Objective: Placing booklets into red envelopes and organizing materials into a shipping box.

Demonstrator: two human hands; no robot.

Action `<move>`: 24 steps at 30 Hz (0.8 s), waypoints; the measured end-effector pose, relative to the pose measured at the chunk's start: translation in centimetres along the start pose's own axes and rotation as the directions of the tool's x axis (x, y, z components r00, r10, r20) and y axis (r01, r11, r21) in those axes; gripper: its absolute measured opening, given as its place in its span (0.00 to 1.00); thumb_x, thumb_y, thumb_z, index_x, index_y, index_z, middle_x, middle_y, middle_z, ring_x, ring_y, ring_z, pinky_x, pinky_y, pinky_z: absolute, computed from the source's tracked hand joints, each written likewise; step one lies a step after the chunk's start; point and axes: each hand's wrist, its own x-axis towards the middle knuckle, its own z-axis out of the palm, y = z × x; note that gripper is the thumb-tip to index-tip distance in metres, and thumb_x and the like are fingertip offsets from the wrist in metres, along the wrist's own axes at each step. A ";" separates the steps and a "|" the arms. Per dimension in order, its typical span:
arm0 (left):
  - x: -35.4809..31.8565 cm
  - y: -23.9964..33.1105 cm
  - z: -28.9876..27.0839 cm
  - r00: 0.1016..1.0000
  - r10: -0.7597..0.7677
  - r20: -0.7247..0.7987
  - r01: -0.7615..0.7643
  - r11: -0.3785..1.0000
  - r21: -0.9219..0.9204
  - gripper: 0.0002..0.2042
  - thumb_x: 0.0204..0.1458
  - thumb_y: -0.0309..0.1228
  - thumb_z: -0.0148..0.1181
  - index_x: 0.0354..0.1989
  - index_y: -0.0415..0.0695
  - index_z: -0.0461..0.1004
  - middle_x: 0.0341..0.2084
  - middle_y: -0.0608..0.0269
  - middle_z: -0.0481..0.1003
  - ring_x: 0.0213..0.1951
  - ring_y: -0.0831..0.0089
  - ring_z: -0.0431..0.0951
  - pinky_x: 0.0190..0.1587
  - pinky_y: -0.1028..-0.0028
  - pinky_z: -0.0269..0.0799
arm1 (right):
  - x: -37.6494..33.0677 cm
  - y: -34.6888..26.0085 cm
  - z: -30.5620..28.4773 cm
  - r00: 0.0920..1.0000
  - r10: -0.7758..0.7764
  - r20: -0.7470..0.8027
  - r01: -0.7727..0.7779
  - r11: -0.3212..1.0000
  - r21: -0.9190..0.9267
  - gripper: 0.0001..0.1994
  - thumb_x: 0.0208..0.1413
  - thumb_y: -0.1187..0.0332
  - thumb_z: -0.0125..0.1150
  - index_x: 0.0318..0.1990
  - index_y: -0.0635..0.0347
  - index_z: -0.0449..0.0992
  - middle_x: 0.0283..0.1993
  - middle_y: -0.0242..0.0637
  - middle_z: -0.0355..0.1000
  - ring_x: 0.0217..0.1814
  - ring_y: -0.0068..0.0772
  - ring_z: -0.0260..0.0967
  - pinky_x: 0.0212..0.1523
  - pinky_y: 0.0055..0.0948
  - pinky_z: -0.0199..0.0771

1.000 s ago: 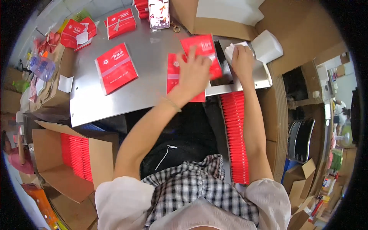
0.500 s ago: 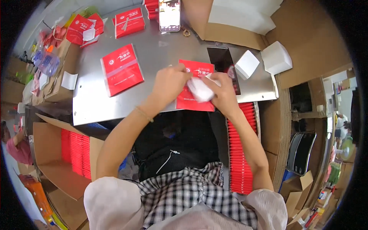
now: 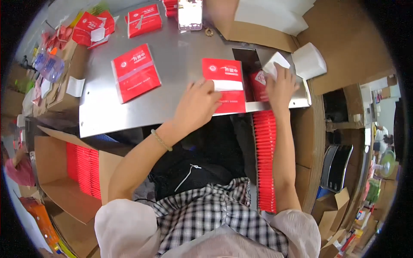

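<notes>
A flat red packet [image 3: 221, 69] with a white band [image 3: 228, 85] across its middle lies at the front edge of the metal table. My left hand [image 3: 198, 103] curls its fingers at the packet's left edge, with the thumb over its lower part. To the right, my right hand [image 3: 282, 88], slightly blurred, is apart from that packet, its fingers stretched out at a stack of small white sheets [image 3: 273, 63]. Beside and partly under this hand, a dark rectangular opening [image 3: 245, 55] in the tabletop shows another red packet [image 3: 258, 86].
More banded red packets lie at left [image 3: 137, 73] and far left [image 3: 144, 21]. A phone [image 3: 189, 15] and a bead bracelet [image 3: 209, 32] are at the back. White sheets [image 3: 309, 62] stand by a carton [image 3: 352, 43]. Below are rows of red packets [image 3: 264, 163] and an open carton [image 3: 56, 159].
The white piece, crumpled-looking between both hands before, now lies flat as a band across the packet. My right hand has moved right to the white sheets; my left hand has shifted slightly down.
</notes>
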 end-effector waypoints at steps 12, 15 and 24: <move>4.6 -1.5 -2.0 0.904 -0.202 0.378 0.212 0.977 0.015 0.32 0.35 0.48 0.76 0.46 0.45 0.70 0.43 0.54 0.77 0.53 0.54 0.71 0.55 0.50 0.60 | 2.4 -4.4 0.5 0.972 0.209 0.106 -0.229 0.754 0.616 0.13 0.63 0.69 0.54 0.51 0.65 0.71 0.41 0.50 0.74 0.42 0.48 0.73 0.44 0.38 0.72; 3.4 -1.0 -1.7 0.941 -0.183 0.285 0.196 0.980 -0.018 0.33 0.34 0.50 0.76 0.48 0.49 0.71 0.45 0.56 0.75 0.55 0.55 0.69 0.57 0.44 0.50 | -1.1 -5.9 1.6 0.872 -0.013 0.489 -0.370 0.637 0.676 0.09 0.48 0.66 0.62 0.30 0.65 0.77 0.39 0.41 0.74 0.42 0.43 0.71 0.46 0.39 0.69; 5.9 -0.4 2.1 0.974 -0.027 -0.224 0.049 0.994 0.093 0.19 0.42 0.45 0.71 0.40 0.50 0.76 0.47 0.62 0.71 0.62 0.53 0.60 0.57 0.43 0.51 | 1.2 -0.8 2.5 0.999 0.028 -0.024 -0.029 0.998 -0.064 0.11 0.53 0.68 0.60 0.42 0.63 0.77 0.43 0.45 0.72 0.50 0.50 0.67 0.48 0.48 0.65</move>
